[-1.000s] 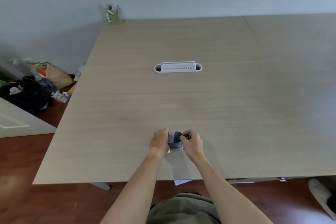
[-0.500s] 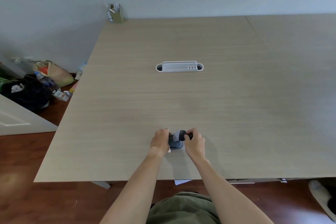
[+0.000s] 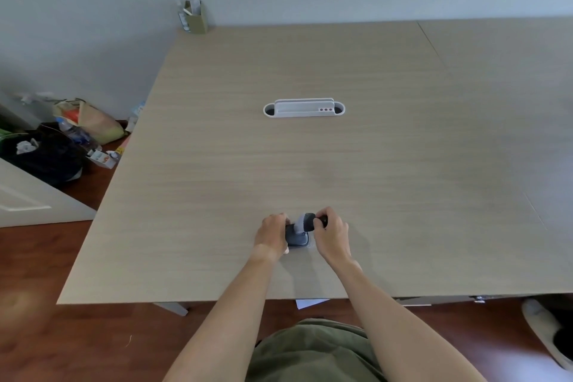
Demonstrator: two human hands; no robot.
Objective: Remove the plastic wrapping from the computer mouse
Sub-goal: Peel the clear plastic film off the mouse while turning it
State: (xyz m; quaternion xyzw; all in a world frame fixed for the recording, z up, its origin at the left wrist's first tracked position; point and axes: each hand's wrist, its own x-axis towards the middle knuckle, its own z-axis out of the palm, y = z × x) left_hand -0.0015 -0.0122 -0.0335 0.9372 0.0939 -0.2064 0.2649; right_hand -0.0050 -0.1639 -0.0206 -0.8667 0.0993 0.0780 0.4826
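A dark grey computer mouse (image 3: pixel 295 237) lies on the wooden table (image 3: pixel 310 164) near its front edge, between my two hands. My left hand (image 3: pixel 271 234) grips its left side. My right hand (image 3: pixel 331 232) is closed on a dark end piece (image 3: pixel 310 221) raised above the mouse's far right. A pale, translucent strip of plastic wrapping (image 3: pixel 299 224) bends upward between the two. The fingers hide much of the mouse and the wrapping's edges.
A white cable-port tray (image 3: pixel 304 108) is set into the table's middle. A small cardboard holder (image 3: pixel 194 17) stands at the far left corner by the wall. Bags and bottles (image 3: pixel 71 130) lie on the floor to the left. A shoe (image 3: pixel 545 332) is at lower right.
My right hand has lifted up and to the right, drawing the dark piece and the pale wrapping away from the mouse. The left hand has stayed in place on the mouse.
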